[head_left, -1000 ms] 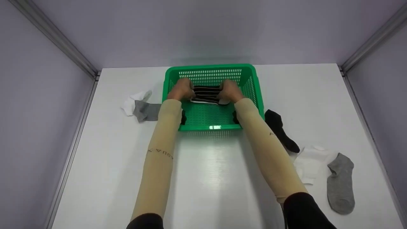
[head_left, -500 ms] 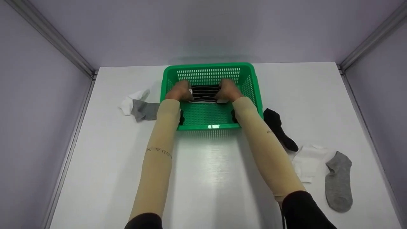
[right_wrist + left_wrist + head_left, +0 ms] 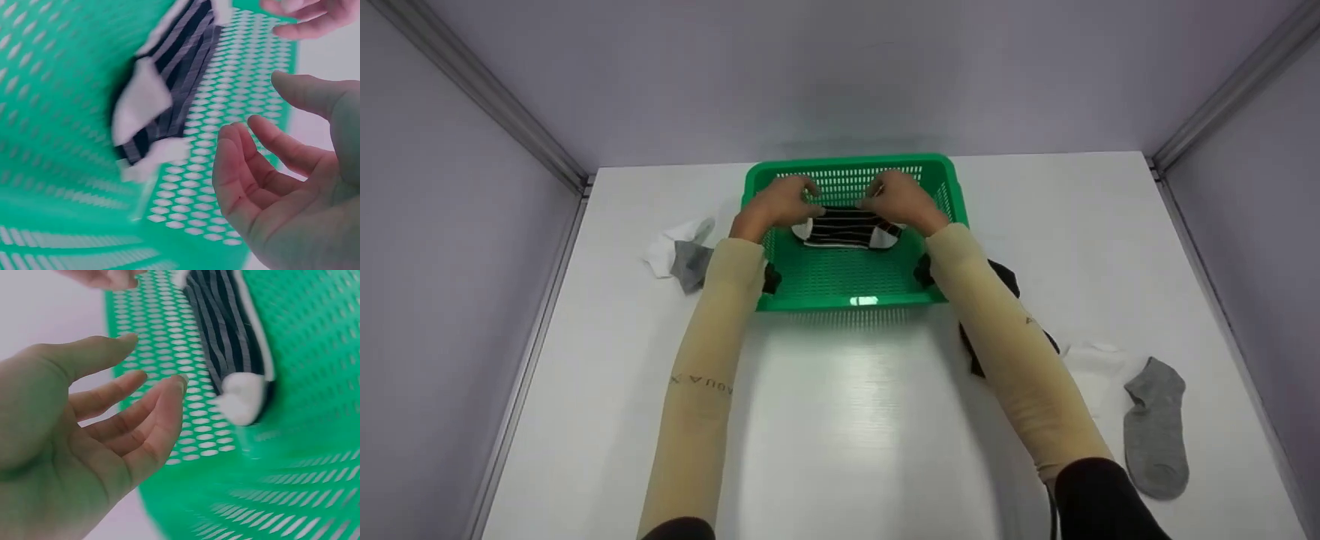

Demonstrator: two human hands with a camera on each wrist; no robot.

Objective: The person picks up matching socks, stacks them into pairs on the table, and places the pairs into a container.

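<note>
Black socks with pale stripes and white ends [image 3: 847, 227] lie flat in the green plastic basket [image 3: 862, 301], near its back wall. Above their left end hovers my left hand [image 3: 784, 202], fingers loosely bent and holding nothing. My right hand [image 3: 901, 201] is over the right end in the same way. In the left wrist view the striped sock [image 3: 225, 332] is apart from the left hand [image 3: 112, 416]. Likewise, the right wrist view has a gap between the right hand [image 3: 281, 174] and the striped sock [image 3: 174, 73].
Left of the basket lie a white sock [image 3: 664, 251] and a grey sock [image 3: 691, 264]. To the right are a black sock [image 3: 1005, 277], partly behind the right sleeve, a white sock [image 3: 1099, 367] and a grey sock [image 3: 1156, 431]. Walls enclose the white table [image 3: 840, 450] at the back and sides.
Both hands have let go of the striped socks and risen off them, spreading a little apart. The socks stay in the basket, their white ends now uncovered.
</note>
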